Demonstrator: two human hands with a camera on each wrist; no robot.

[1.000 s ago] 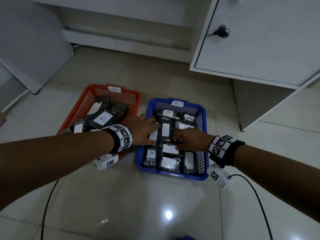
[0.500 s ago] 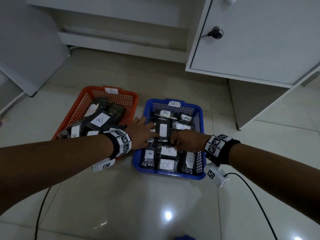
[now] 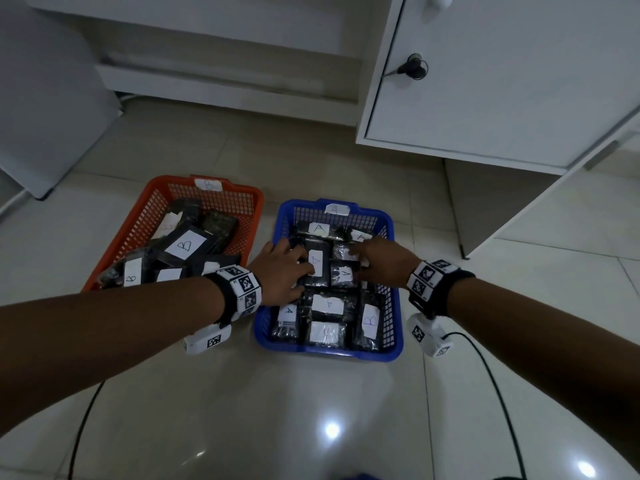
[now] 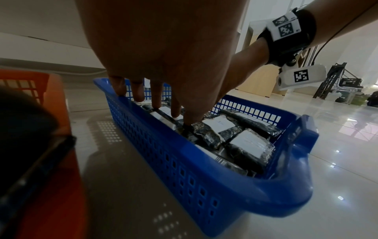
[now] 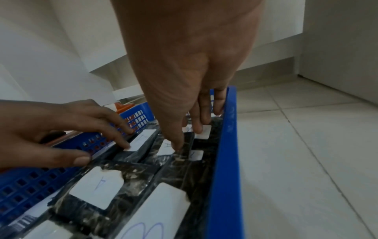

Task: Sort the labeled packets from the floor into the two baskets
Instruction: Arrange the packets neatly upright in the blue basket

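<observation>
Both hands, left hand [image 3: 282, 268] and right hand [image 3: 381, 261], lie flat-fingered, gripping nothing, on packets [image 3: 327, 304] in the blue basket [image 3: 396, 327], tidying (apparently); next, move its near-right-corner B packet [image 3: 370, 322] to the orange basket [image 3: 249, 216].

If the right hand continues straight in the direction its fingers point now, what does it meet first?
Probably the A-labelled packets under the right hand in the blue basket; its fingertips already seem to touch their labels.

Indoor room, likely an office or workroom: glossy tiled floor [image 3: 311, 393], white cabinet [image 3: 519, 81] with keyed door, and stacked crates [image 4: 350, 81] (dim, beyond).
</observation>
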